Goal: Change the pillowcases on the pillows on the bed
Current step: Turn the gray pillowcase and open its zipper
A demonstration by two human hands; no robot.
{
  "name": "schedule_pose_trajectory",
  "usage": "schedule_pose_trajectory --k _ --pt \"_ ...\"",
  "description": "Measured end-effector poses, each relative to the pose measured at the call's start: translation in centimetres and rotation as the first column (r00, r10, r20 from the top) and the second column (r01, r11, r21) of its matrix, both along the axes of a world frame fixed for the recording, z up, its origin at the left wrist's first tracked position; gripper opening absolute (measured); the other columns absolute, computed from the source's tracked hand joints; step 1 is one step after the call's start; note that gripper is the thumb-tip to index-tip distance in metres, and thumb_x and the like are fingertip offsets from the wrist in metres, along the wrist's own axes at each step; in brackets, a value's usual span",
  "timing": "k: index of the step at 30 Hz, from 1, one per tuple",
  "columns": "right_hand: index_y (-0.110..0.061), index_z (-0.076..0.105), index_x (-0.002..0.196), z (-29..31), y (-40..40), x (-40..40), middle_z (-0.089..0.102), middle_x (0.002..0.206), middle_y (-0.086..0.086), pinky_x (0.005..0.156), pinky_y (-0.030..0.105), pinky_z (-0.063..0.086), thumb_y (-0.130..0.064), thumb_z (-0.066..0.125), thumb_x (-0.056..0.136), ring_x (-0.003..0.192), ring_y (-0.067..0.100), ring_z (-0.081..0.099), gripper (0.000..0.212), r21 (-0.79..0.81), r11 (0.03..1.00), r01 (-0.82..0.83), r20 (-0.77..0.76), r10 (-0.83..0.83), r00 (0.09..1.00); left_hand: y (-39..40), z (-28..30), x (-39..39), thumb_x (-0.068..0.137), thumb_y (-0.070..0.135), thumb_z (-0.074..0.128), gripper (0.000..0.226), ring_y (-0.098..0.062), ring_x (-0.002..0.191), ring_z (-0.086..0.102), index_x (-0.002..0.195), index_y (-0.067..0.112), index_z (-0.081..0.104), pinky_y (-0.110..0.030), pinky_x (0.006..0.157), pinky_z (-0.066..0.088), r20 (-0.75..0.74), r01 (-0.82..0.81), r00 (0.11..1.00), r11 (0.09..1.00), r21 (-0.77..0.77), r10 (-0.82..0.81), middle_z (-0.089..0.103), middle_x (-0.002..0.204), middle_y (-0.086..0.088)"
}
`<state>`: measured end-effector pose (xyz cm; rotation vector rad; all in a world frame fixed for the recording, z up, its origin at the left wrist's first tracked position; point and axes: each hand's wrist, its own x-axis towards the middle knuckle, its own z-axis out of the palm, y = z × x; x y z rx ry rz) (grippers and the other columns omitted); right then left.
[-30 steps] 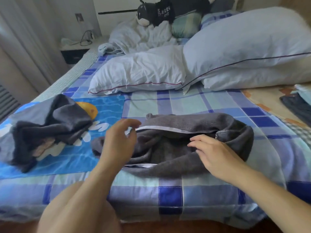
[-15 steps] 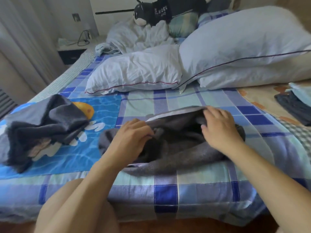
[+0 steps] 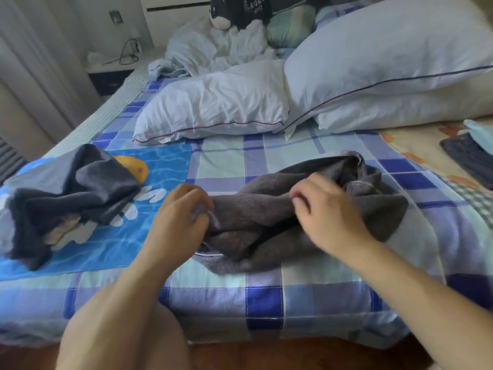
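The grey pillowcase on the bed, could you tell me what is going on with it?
A person is working on the grey pillowcase, which lies bunched at the near edge of the checked bed sheet. The left hand pinches its left end and the right hand grips the fabric further right. Two white pillows lie bare behind it, not yet covered. A second dark pillowcase lies crumpled to the left.

Centre: grey fleece pillowcase [image 3: 266, 217] on blue-and-mint checked bed sheet [image 3: 264, 300]; upper centre: white pillows with dark piping [image 3: 213, 108].
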<state>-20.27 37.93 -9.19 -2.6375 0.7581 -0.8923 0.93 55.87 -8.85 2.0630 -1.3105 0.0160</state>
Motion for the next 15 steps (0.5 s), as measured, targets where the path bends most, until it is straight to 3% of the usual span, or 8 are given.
schedule_pose_trajectory --k 3,5,7,8,10,11,13,15 --pt "-0.025 0.062 0.092 -1.4 2.5 0.5 0.068 0.091 -0.003 0.075 0.04 0.051 -0.029 0.059 0.093 0.088 0.026 0.064 0.005 0.129 0.986 -0.107 -0.243 0.136 0.96 -0.8 -0.3 -0.9 0.079 -0.002 0.068 0.026 -0.018 0.098 0.052 0.086 0.023 0.068 -0.023 0.088 0.039 0.099 0.09 0.991 0.995 0.034 -0.093 0.059 0.099 0.007" --pt "-0.03 0.065 0.109 -2.2 2.8 0.6 0.069 0.106 -0.005 0.085 0.04 0.052 -0.027 0.057 0.094 0.101 0.025 0.064 0.017 0.172 0.976 -0.135 -0.315 0.184 0.931 -1.0 -1.1 -1.0 0.083 0.006 0.068 0.017 -0.026 0.105 0.05 0.094 0.019 0.069 -0.034 0.093 0.04 0.114 -0.07 0.991 0.997 0.02 0.068 0.057 0.107 -0.001" --pt "-0.029 0.056 0.137 -2.5 2.6 0.7 0.058 0.134 -0.004 0.108 0.037 0.043 -0.015 0.06 0.093 0.123 0.021 0.053 0.046 0.186 0.965 -0.182 -0.248 0.226 0.942 -0.6 -0.8 -0.7 0.091 0.023 0.066 0.016 -0.031 0.111 0.045 0.104 0.015 0.06 -0.041 0.096 0.038 -0.026 -0.366 0.93 0.93 0.026 0.367 0.05 0.114 -0.008" --pt "-0.026 0.046 0.147 -2.4 2.2 0.9 0.045 0.15 -0.002 0.119 0.03 0.03 -0.01 0.061 0.092 0.135 0.017 0.042 0.06 0.184 0.963 -0.196 -0.212 0.233 0.949 -0.2 -0.6 -0.4 0.093 0.037 0.064 0.028 -0.031 0.108 0.047 0.105 0.014 0.053 -0.042 0.093 0.037 -0.106 -0.46 0.876 0.881 0.105 0.47 0.049 0.112 -0.008" --pt "-0.031 0.027 0.157 -1.6 1.3 1.3 0.012 0.166 -0.008 0.117 0.01 0.003 -0.007 0.06 0.093 0.147 0.004 0.017 0.076 0.238 0.953 -0.188 -0.165 0.231 0.959 0.4 0.1 0.1 0.091 0.061 0.056 0.048 -0.032 0.087 0.057 0.093 0.014 0.047 -0.041 0.077 0.044 -0.273 -0.468 0.791 0.828 0.309 0.548 0.058 0.092 -0.008" --pt "-0.035 0.022 0.158 -1.3 0.9 1.4 0.001 0.167 -0.013 0.114 0.007 -0.001 -0.008 0.058 0.094 0.149 0.001 0.009 0.078 0.291 0.94 -0.177 -0.164 0.231 0.959 0.5 0.3 0.0 0.092 0.063 0.054 0.051 -0.031 0.072 0.061 0.085 0.013 0.047 -0.039 0.068 0.048 -0.383 -0.402 0.757 0.84 0.365 0.529 0.063 0.078 -0.01" --pt "-0.041 0.019 0.157 -1.0 0.3 1.8 -0.007 0.165 -0.021 0.115 0.012 0.002 -0.012 0.058 0.096 0.15 -0.001 0.003 0.078 0.351 0.921 -0.167 -0.193 0.245 0.95 0.4 0.1 -0.4 0.098 0.048 0.056 0.044 -0.026 0.054 0.062 0.079 0.009 0.054 -0.034 0.054 0.051 -0.582 -0.265 0.679 0.889 0.375 0.448 0.065 0.064 -0.013" --pt "-0.043 0.019 0.156 -1.0 0.2 1.9 -0.009 0.164 -0.024 0.118 0.017 0.005 -0.014 0.058 0.096 0.15 -0.002 -0.001 0.078 0.367 0.914 -0.174 -0.21 0.264 0.941 0.1 -0.2 -0.7 0.101 0.028 0.058 0.03 -0.024 0.052 0.063 0.079 0.006 0.06 -0.033 0.056 0.054 -0.7 -0.277 0.619 0.933 0.229 0.356 0.063 0.067 -0.016"
